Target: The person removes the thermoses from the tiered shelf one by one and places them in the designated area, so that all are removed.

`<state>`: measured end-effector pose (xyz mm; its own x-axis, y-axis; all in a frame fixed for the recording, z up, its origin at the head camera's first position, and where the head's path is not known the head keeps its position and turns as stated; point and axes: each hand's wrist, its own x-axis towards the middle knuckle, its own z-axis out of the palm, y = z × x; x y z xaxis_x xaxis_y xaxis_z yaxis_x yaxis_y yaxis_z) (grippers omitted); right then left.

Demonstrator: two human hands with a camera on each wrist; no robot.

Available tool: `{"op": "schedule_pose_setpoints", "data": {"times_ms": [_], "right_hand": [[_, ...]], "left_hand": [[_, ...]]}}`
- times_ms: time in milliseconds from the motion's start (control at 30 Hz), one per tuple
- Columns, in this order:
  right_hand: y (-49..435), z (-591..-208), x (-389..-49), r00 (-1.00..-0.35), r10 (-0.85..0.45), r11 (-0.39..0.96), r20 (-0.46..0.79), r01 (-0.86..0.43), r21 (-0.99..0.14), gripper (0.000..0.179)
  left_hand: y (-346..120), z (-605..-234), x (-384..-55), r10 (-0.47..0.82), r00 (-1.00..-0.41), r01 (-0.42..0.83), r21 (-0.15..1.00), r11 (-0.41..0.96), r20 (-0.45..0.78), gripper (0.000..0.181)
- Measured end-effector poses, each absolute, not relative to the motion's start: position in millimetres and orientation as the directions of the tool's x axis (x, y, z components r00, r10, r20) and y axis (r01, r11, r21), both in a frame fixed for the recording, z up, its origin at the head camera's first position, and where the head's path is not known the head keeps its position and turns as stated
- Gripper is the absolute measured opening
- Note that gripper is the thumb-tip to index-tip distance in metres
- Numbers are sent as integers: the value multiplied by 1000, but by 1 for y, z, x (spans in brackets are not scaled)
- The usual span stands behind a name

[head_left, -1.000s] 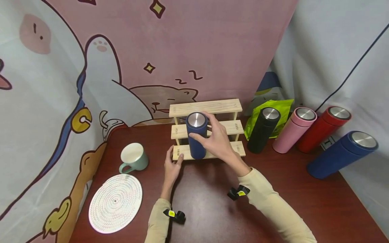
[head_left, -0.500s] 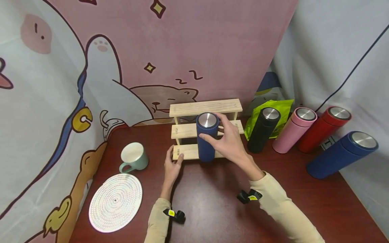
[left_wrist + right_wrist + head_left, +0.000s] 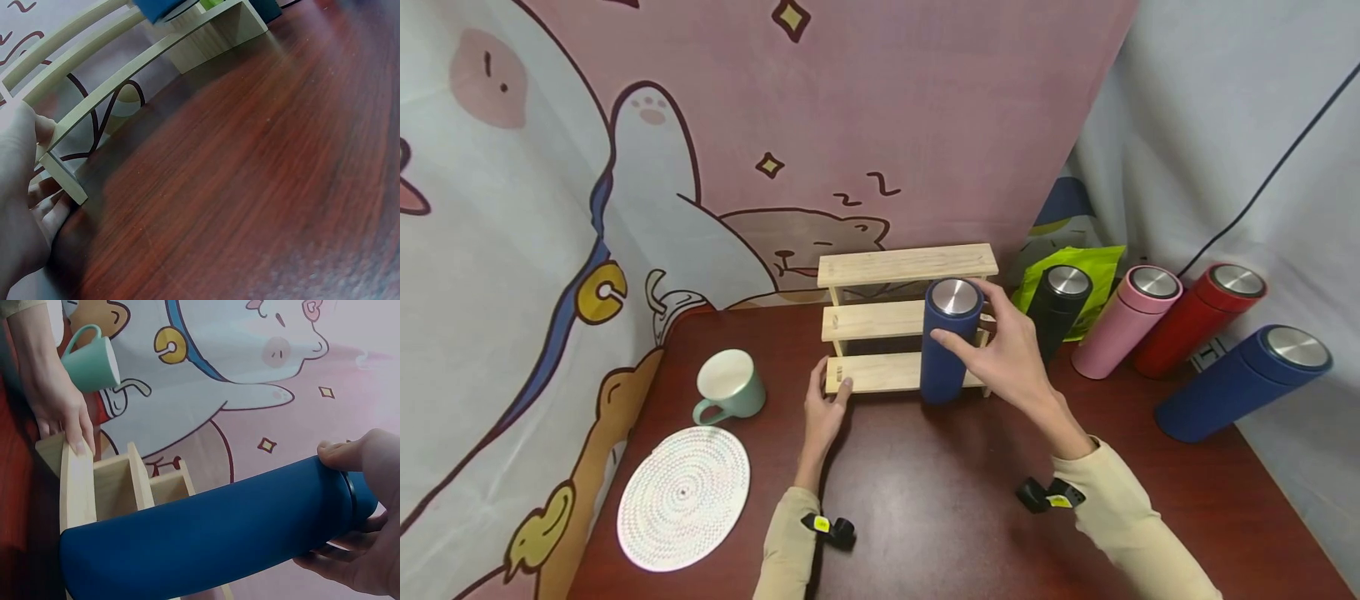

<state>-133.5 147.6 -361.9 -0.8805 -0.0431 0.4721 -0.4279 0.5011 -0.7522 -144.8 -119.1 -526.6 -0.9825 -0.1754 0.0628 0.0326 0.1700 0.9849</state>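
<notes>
A blue thermos bottle (image 3: pixel 943 358) with a steel-topped lid is held upright by my right hand (image 3: pixel 1007 354). In the right wrist view, the right thumb and fingers wrap the upper part of the bottle (image 3: pixel 206 531). The bottle's base overlaps the front edge of the lowest step of a three-tier wooden shelf (image 3: pixel 876 372); whether it touches the wood I cannot tell. My left hand (image 3: pixel 825 412) grips the left end of that lowest step. In the left wrist view, the left thumb lies on top of the step and the other fingers are around its side support (image 3: pixel 65 178).
Black (image 3: pixel 1060 304), pink (image 3: pixel 1123 325), red (image 3: pixel 1198 321) and another blue thermos (image 3: pixel 1240 383) stand at the right, by a lime-green bag (image 3: pixel 1093 275). At left are a green mug (image 3: pixel 733 387) and a round woven mat (image 3: pixel 685 500) on the brown table (image 3: pixel 917 508).
My right hand has moved the blue thermos bottle rightward along the front of the shelf, from left of its middle to near its right end. The left hand keeps its place.
</notes>
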Motion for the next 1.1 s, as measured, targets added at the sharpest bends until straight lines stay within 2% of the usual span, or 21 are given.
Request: {"op": "schedule_pose_setpoints", "data": {"times_ms": [567, 867, 1100], "right_hand": [[195, -361, -116, -878, 122, 602, 462, -305, -738, 73], [214, -362, -104, -874, 149, 614, 463, -285, -736, 78], [226, -360, -97, -869, 188, 635, 457, -247, -732, 75]], "left_hand": [[-119, -524, -145, -165, -985, 28, 985, 170, 56, 61], [-119, -527, -145, -154, -987, 28, 988, 153, 52, 61], [-119, -527, -143, -163, -985, 34, 986, 161, 61, 62]]}}
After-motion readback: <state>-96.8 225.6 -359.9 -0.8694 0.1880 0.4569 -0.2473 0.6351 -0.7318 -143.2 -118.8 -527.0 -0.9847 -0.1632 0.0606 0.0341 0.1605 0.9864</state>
